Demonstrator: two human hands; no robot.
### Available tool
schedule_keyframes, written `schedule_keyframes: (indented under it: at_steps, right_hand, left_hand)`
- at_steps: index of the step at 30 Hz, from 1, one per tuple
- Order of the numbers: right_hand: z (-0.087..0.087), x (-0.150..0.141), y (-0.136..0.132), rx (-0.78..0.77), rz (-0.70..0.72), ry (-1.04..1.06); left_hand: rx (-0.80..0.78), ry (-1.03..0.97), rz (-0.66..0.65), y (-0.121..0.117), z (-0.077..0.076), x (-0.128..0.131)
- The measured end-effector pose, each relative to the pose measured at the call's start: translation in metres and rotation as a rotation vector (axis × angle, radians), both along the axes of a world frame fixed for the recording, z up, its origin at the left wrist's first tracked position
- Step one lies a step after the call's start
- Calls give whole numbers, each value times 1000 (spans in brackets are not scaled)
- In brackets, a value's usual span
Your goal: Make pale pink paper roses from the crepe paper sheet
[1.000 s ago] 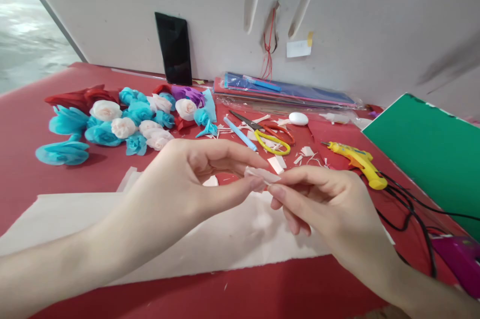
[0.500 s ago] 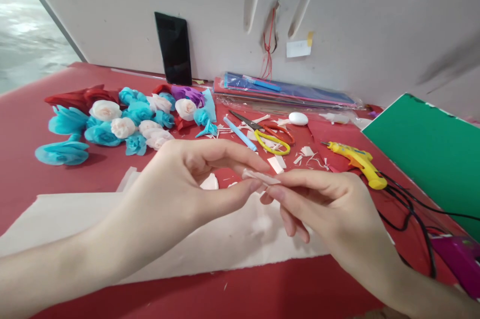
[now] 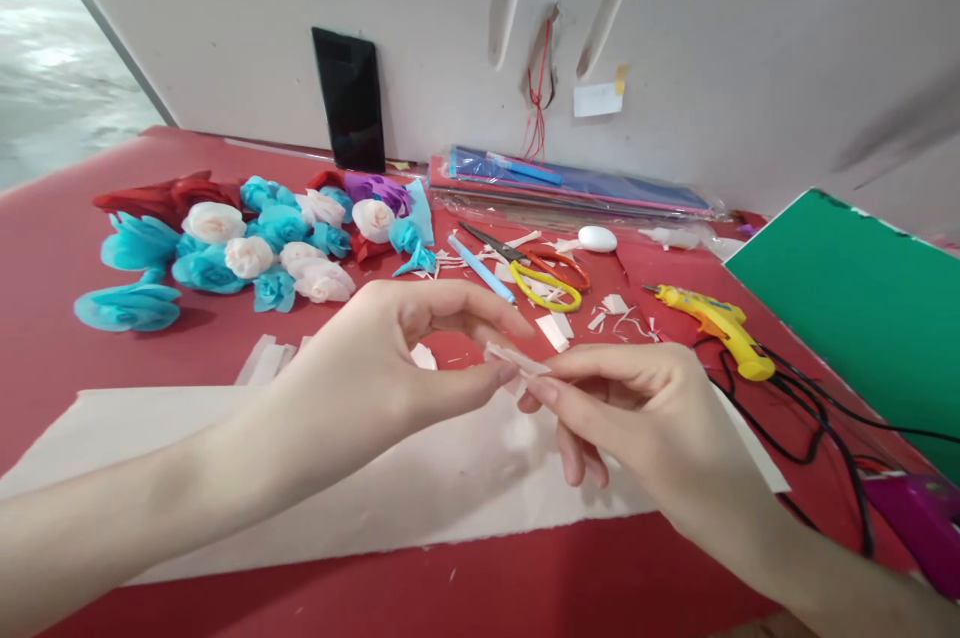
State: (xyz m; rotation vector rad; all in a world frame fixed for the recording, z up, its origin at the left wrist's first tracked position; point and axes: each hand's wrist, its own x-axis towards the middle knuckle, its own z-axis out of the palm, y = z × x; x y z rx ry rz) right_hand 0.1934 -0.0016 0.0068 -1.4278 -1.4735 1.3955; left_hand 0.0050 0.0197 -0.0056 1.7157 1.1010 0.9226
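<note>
Between my two hands is a small piece of pale pink crepe paper (image 3: 517, 358), rolled or folded into a narrow bundle. My left hand (image 3: 397, 358) pinches its left end with thumb and fingertips. At the other end, the thumb and forefinger of my right hand (image 3: 630, 408) are closed on it, the other fingers curled below. A long sheet of pale crepe paper (image 3: 360, 518) lies on the red table under both hands. Just behind my left hand, a cut pale petal piece (image 3: 424, 356) shows partly.
Blue, white, red and purple paper flowers (image 3: 277, 226) cluster at the left. Scissors (image 3: 544, 283), a light blue stick (image 3: 482, 268) and paper scraps lie behind the hands. A yellow glue gun (image 3: 716, 323) with black cables and a green board (image 3: 855, 308) are at right. A phone (image 3: 349, 98) leans against the wall.
My right thumb and fingers have shifted slightly left along the paper piece. My left hand keeps its pinch, moved a little to the right at the wrist.
</note>
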Motion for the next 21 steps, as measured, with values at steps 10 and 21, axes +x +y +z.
schedule_keyframes:
  at_steps: [10,21]
  right_hand:
    - [-8,3,11,17,40,29]
    - [-9,2,7,-3,36,126]
  left_hand:
    - [-144,-147,7,7,-5,2]
    - [-147,-263,-18,3,-2,4]
